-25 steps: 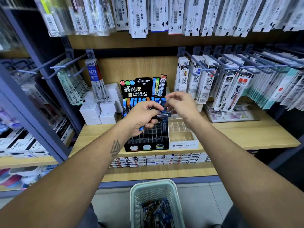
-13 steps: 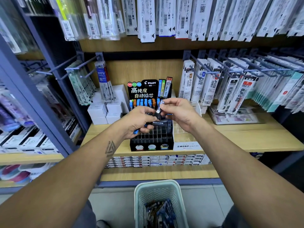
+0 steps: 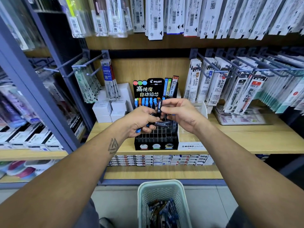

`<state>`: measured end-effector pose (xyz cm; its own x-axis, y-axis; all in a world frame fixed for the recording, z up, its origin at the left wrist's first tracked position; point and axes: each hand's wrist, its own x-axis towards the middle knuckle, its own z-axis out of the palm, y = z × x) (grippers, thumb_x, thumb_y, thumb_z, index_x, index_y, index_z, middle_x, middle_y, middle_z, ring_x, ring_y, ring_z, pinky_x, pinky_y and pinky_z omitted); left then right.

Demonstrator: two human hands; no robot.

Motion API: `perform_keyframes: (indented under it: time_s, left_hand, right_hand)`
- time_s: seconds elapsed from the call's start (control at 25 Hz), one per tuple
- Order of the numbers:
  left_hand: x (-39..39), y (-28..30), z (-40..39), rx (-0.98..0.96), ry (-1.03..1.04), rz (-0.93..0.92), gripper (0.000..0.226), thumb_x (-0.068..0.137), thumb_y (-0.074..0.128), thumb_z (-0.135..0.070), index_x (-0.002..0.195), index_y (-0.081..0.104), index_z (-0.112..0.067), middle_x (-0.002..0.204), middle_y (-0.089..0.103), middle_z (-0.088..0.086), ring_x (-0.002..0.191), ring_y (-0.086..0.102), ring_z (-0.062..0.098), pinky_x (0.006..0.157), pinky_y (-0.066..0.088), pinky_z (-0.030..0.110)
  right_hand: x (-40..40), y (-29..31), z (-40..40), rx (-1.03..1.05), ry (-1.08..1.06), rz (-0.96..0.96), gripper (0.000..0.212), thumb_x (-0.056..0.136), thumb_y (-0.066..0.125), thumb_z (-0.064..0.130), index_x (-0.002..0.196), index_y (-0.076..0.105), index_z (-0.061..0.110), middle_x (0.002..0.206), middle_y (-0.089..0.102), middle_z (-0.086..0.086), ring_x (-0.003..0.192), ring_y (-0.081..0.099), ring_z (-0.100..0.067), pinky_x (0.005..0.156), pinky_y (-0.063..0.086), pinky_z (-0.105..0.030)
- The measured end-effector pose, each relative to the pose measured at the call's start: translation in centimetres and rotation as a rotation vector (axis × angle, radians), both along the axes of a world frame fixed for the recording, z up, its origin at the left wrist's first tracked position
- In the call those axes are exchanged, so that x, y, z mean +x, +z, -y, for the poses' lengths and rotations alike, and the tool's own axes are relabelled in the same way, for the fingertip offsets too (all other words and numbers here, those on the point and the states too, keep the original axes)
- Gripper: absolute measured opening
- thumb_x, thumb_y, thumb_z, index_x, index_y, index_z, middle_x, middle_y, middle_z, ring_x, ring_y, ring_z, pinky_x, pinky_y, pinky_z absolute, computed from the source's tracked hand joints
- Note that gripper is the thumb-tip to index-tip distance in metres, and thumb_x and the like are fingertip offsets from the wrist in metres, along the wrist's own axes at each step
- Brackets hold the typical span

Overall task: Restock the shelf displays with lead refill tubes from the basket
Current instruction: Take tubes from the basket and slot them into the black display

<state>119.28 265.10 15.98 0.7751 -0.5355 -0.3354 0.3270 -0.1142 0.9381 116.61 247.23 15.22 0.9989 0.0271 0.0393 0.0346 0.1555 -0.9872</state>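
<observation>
A light wooden shelf framed by grey-blue metal uprights fills the view, with rows of packaged pen refills in white and clear sleeves hung from grey-blue metal hooks above it. On the floor below, at the bottom centre, a pale green perforated plastic basket is seen, holding a loose heap of dark and blue lead refill tubes. On the shelf, at the middle, a black tiered cardboard display stand with a PILOT header is placed; its back rows are filled with upright blue- and orange-capped tubes, while the front grid compartments appear mostly unfilled. Just right of it, a white and clear plastic MONO display box is set, and to the left a stack of small plain white cardboard boxes is seen.

Both bare hands are held together above the stand. By the left hand, a bundle of dark tubes with blue ends is clutched in a closed fist, one lying crosswise over the compartments. By the right hand, a single slim black tube with a pale label is pinched upright between thumb and fingertips, just in front of the filled rows.
</observation>
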Motion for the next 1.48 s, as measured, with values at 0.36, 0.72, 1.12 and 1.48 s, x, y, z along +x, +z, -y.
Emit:
perform_keyframes:
  time_s: [0.36, 0.72, 1.12, 1.48]
  left_hand:
    - [0.0, 0.1, -0.2, 0.037, -0.022, 0.008, 0.023, 0.098, 0.051, 0.009, 0.119, 0.059, 0.006, 0.081, 0.056, 0.01, 0.046, 0.042, 0.009, 0.03, 0.027, 0.014]
    - [1.0, 0.2, -1.6, 0.183, 0.047, 0.029, 0.015, 0.102, 0.05, 0.001, 0.114, 0.059, 0.002, 0.072, 0.058, 0.014, 0.044, 0.039, 0.01, 0.03, 0.027, 0.016]
    - [0.7, -0.1, 0.8, 0.09, 0.097, 0.006, 0.016, 0.099, 0.055, 0.003, 0.114, 0.06, 0.002, 0.086, 0.052, 0.013, 0.045, 0.043, 0.01, 0.031, 0.029, 0.015]
    - [0.9, 0.8, 5.8, 0.031, 0.182, 0.102, 0.007, 0.1, 0.054, 0.001, 0.102, 0.06, -0.003, 0.096, 0.054, 0.014, 0.047, 0.044, 0.01, 0.032, 0.03, 0.016]
  right_hand:
    - [0.5, -0.3, 0.1, -0.078, -0.061, -0.011, 0.011, 0.085, 0.075, 0.001, 0.095, 0.074, 0.005, 0.096, 0.073, -0.019, 0.07, 0.063, -0.017, 0.067, 0.047, -0.028]
    - [0.5, -0.1, 0.9, 0.0, -0.104, -0.061, 0.03, 0.095, 0.062, -0.002, 0.123, 0.064, 0.007, 0.092, 0.072, -0.018, 0.079, 0.07, -0.027, 0.067, 0.059, -0.033]
    - [1.6, -0.3, 5.9, -0.104, -0.424, -0.114, 0.02, 0.093, 0.058, -0.013, 0.094, 0.072, 0.001, 0.108, 0.067, -0.023, 0.081, 0.071, -0.023, 0.074, 0.058, -0.022]
    - [2.0, 0.6, 9.2, -0.429, -0.627, 0.045, 0.021, 0.091, 0.066, -0.007, 0.107, 0.073, 0.004, 0.095, 0.069, -0.006, 0.088, 0.069, -0.021, 0.083, 0.061, -0.029]
